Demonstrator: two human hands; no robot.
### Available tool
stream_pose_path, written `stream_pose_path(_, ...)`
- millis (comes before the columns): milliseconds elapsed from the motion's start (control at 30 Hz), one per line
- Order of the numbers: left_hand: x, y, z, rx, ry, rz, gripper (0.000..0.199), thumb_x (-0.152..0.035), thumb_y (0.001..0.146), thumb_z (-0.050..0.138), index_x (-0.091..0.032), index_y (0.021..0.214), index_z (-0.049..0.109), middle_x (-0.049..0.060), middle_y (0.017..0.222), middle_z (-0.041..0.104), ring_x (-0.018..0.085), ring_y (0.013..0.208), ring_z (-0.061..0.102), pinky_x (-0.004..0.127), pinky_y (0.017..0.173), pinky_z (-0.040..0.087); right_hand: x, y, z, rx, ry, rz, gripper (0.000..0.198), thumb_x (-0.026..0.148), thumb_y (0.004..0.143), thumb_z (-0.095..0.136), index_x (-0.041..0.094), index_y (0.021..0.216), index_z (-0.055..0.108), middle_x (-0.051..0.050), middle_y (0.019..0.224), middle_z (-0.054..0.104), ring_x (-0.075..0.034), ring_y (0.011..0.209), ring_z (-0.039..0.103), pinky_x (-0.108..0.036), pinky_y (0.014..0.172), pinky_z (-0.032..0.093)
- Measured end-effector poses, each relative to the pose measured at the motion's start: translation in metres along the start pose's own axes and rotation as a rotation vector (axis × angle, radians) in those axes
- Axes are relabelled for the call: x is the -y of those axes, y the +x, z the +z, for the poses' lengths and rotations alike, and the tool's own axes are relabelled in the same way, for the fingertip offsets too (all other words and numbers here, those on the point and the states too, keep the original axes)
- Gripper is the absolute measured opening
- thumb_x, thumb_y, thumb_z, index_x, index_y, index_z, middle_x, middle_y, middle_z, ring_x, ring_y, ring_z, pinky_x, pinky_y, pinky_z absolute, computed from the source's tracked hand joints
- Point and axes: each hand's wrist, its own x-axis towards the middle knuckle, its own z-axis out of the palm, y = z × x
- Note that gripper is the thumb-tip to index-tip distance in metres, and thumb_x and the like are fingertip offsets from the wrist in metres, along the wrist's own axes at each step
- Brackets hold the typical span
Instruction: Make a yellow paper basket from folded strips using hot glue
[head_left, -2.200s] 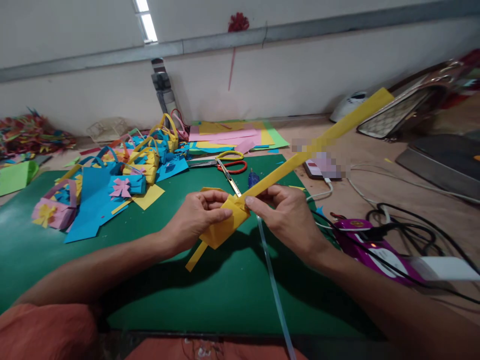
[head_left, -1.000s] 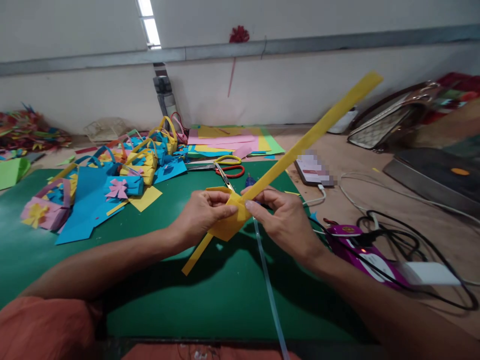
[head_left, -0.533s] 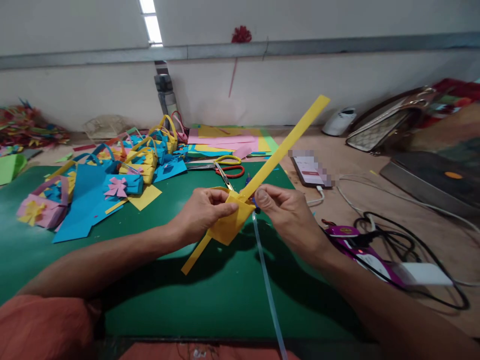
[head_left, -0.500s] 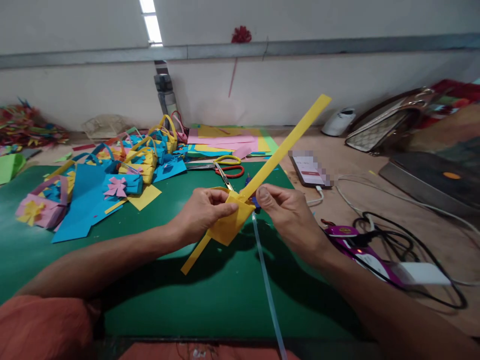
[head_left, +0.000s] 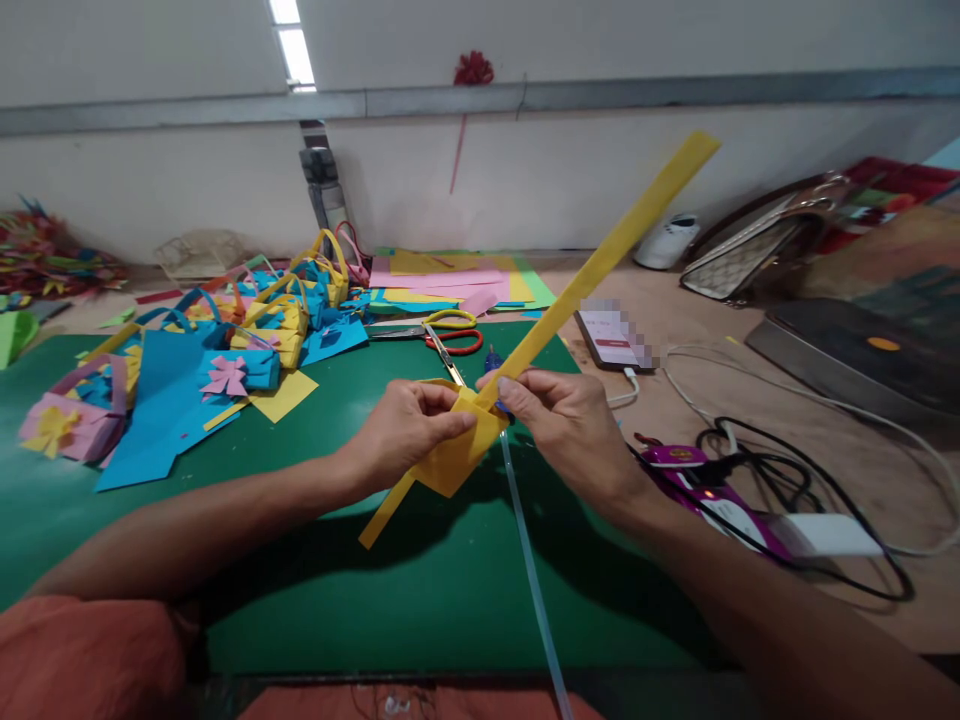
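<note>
My left hand [head_left: 411, 428] pinches a small yellow paper basket [head_left: 452, 465] by its upper edge, above the green mat [head_left: 360, 590]. A long yellow paper strip [head_left: 592, 275] rises from the basket toward the upper right. Near its lower end, my right hand [head_left: 559, 420] has the strip between thumb and fingers, close to the basket's rim. Another yellow strip end [head_left: 385, 512] sticks out at the lower left. Behind the hands lies a blue glue gun [head_left: 492, 362], partly hidden, with a clear glue stick [head_left: 529, 560] trailing toward me.
Two pairs of scissors [head_left: 454, 343] lie beyond the basket. Finished paper baskets [head_left: 266, 330] and a blue sheet [head_left: 154, 420] are on the left. Coloured paper sheets [head_left: 450, 277] are stacked behind. At right are a phone [head_left: 615, 338], a purple power strip [head_left: 716, 500] and cables.
My right thumb and fingers have closed on the strip beside the basket's rim. The strip's free end now reaches higher and further right. My left hand keeps its hold on the basket.
</note>
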Motion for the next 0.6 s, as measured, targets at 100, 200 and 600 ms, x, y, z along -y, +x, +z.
stream_pose_path(100, 0.0027, 0.0008, -0.0009, 0.02, -0.015, 0.0, 0.015, -0.027, 0.068, 0.064, -0.013, 0.067, 0.062, -0.002, 0.063, 0.058, 0.007, 0.054, 0.049, 0.021, 0.052, 0.034, -0.0008, 0.0007, 0.0006, -0.001, -0.002, 0.006, 0.023, 0.031, 0.079, 0.054, 0.015, 0.068, 0.066, -0.003, 0.069, 0.064, -0.014, 0.064, 0.054, -0.026, 0.058, 0.043)
stream_pose_path(200, 0.0048, 0.0015, -0.0013, 0.016, -0.036, -0.017, 0.014, -0.027, 0.067, 0.065, -0.013, 0.066, 0.062, -0.002, 0.064, 0.059, 0.007, 0.054, 0.05, 0.021, 0.052, 0.034, -0.0022, 0.0013, 0.0014, -0.001, 0.0, 0.017, 0.023, 0.031, 0.079, 0.054, 0.015, 0.066, 0.064, -0.003, 0.068, 0.063, -0.013, 0.062, 0.054, -0.026, 0.057, 0.043)
stream_pose_path(600, 0.0022, 0.0017, 0.0051, -0.01, -0.182, -0.064, 0.009, -0.023, 0.065, 0.066, -0.014, 0.067, 0.063, -0.002, 0.064, 0.061, 0.008, 0.055, 0.053, 0.021, 0.053, 0.038, -0.0046, -0.0001, 0.0027, 0.005, 0.018, 0.027, 0.026, 0.033, 0.079, 0.053, 0.016, 0.063, 0.062, -0.001, 0.062, 0.057, -0.015, 0.065, 0.055, -0.027, 0.061, 0.044)
